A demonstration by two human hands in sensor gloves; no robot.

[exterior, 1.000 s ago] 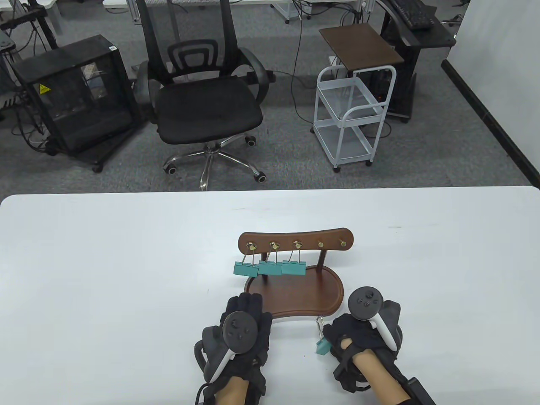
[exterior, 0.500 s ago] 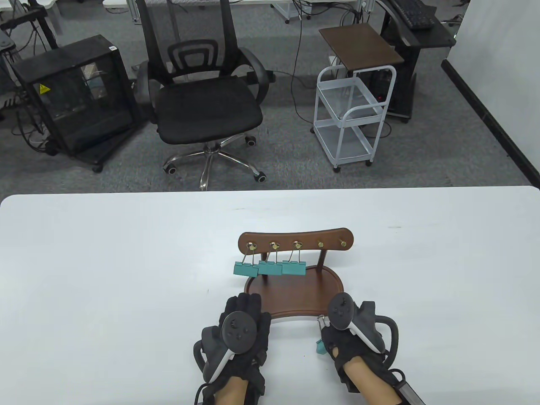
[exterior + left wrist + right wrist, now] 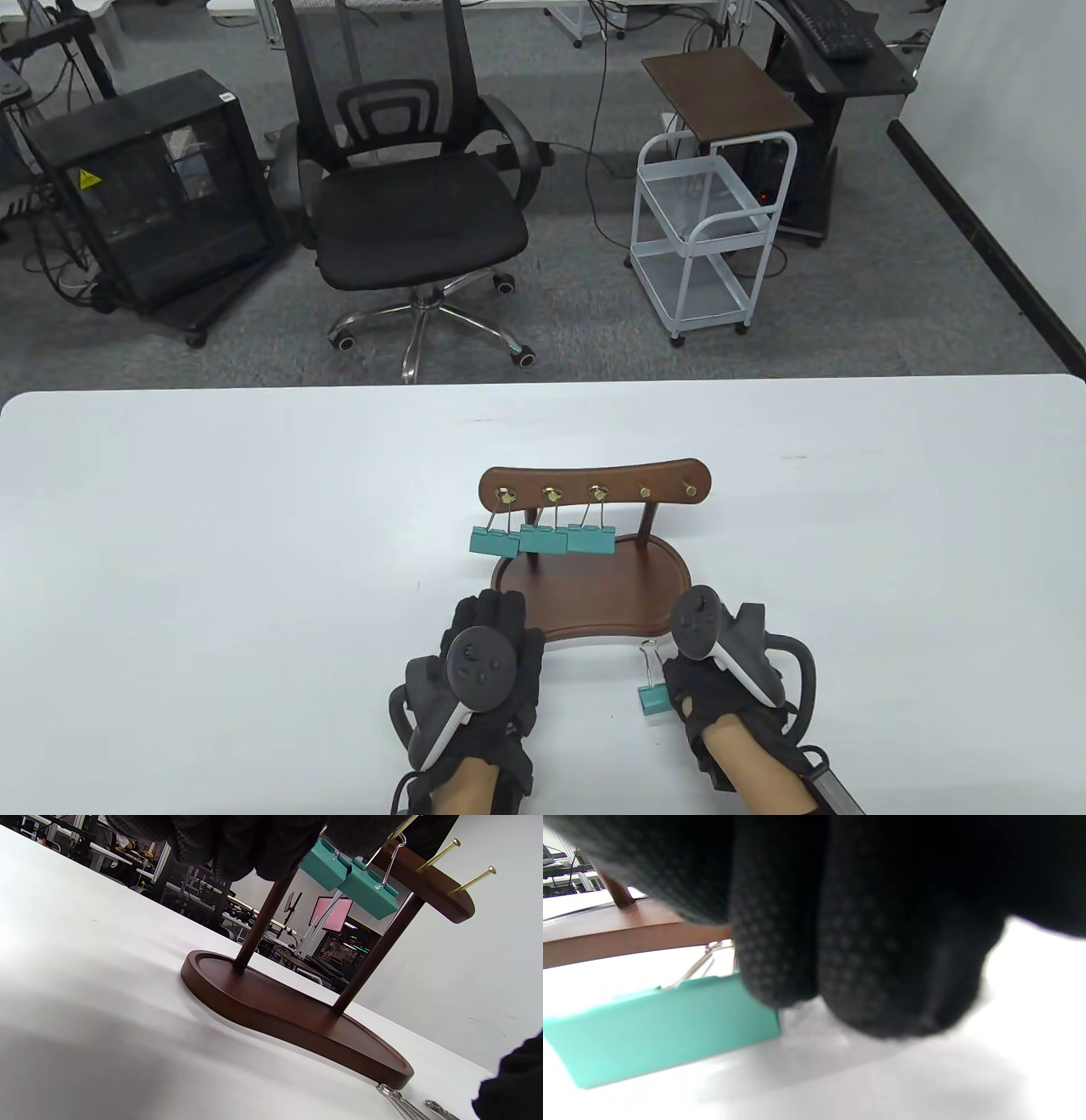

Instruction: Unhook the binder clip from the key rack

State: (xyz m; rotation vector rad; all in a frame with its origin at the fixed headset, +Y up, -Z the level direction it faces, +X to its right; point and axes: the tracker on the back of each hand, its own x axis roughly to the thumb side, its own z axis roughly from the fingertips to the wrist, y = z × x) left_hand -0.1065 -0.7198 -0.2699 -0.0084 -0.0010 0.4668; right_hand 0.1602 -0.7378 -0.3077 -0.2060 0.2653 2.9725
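The brown wooden key rack (image 3: 594, 484) stands mid-table on its oval base (image 3: 594, 594). Three teal binder clips (image 3: 543, 539) hang from its left three brass hooks; the two right hooks (image 3: 670, 490) are bare. Another teal binder clip (image 3: 653, 698) lies flat on the table in front of the base's right end. My right hand (image 3: 708, 683) rests just to its right, fingers curled down to the table. In the right wrist view the fingertips (image 3: 780, 955) sit at the clip's (image 3: 666, 1027) end without gripping it. My left hand (image 3: 496, 615) lies flat and empty before the base.
The white table (image 3: 212, 552) extends wide on both sides. In the left wrist view the rack base (image 3: 297, 1014) and hanging clips (image 3: 367, 891) are close ahead. An office chair (image 3: 416, 212) and a white cart (image 3: 704, 229) stand on the floor beyond the far edge.
My right hand turned, lowered the clip to the table and let go, then shifted slightly right, so the clip now lies uncovered. My left hand has not moved.
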